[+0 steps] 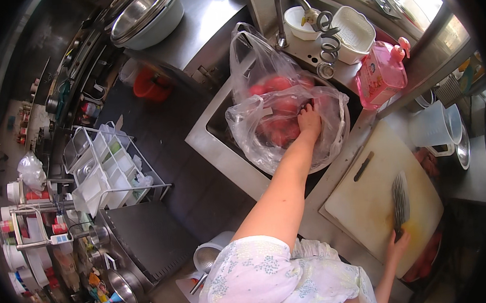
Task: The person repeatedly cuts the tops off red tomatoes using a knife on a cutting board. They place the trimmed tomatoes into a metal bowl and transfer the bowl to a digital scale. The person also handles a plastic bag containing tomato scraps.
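My left hand (309, 120) reaches into a clear plastic bag (245, 130) in the sink. Red, rounded items (281, 129), perhaps tomatoes, fill much of the bag. Its fingers point down among them; whether they grip one is hidden. The bag's mouth spreads wide over a round basin (348, 121), and one handle stands up at the back. On the right, my right hand (399, 242) grips the dark handle of a broad-bladed kitchen knife (400, 195). That blade rests over a pale, yellow-stained cutting board (356, 207). A smaller dark knife or handle (363, 166) lies near the board's left edge.
A curved faucet (280, 18) and a pink pump bottle (381, 74) stand behind the sink (223, 169). White baskets (353, 30) sit nearby. Clear measuring jugs (431, 125) are beyond the board. Red items (424, 261) show beneath its near corner. A wire rack (117, 160) stands left.
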A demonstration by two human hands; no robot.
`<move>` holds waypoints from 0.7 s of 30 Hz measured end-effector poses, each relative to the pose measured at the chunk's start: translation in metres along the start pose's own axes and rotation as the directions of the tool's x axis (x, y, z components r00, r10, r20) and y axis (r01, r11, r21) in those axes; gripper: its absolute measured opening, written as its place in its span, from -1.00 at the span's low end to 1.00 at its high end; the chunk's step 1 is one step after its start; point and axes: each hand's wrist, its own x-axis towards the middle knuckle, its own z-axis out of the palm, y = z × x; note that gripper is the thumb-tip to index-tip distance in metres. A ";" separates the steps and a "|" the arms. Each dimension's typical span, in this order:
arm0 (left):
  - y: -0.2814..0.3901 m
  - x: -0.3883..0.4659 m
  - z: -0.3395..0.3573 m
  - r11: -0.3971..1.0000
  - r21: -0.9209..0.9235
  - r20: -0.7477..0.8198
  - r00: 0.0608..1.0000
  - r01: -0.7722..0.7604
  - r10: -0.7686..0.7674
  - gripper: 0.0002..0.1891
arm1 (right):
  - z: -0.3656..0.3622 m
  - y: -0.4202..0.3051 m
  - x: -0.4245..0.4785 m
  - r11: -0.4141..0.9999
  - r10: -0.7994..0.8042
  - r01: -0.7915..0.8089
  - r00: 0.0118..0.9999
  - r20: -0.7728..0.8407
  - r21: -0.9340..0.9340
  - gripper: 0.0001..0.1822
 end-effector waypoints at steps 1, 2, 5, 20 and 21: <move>0.002 -0.001 -0.005 0.999 -0.052 0.015 1.000 -0.013 0.014 -0.46 | -0.001 -0.001 0.003 1.000 0.023 -0.023 0.999 0.028 -0.009 -0.59; 0.001 -0.002 -0.010 0.988 -0.147 0.036 0.998 0.050 -0.045 -0.44 | 0.000 -0.002 0.007 0.999 0.050 -0.049 0.997 0.056 -0.018 -0.60; -0.017 -0.005 -0.031 0.796 -0.582 0.040 0.983 0.167 -0.177 -0.47 | 0.016 0.016 0.016 1.000 0.000 0.000 1.000 0.001 0.023 -0.62; 0.097 -0.180 -0.156 0.063 -0.996 0.078 0.949 0.062 0.307 -0.45 | -0.008 -0.012 0.021 0.817 0.210 -0.239 0.971 0.114 0.525 -0.63; 0.114 -0.191 -0.148 0.390 -0.907 -0.038 0.954 -0.158 0.299 -0.43 | -0.010 -0.006 0.016 0.730 0.253 -0.321 0.947 0.197 0.603 -0.63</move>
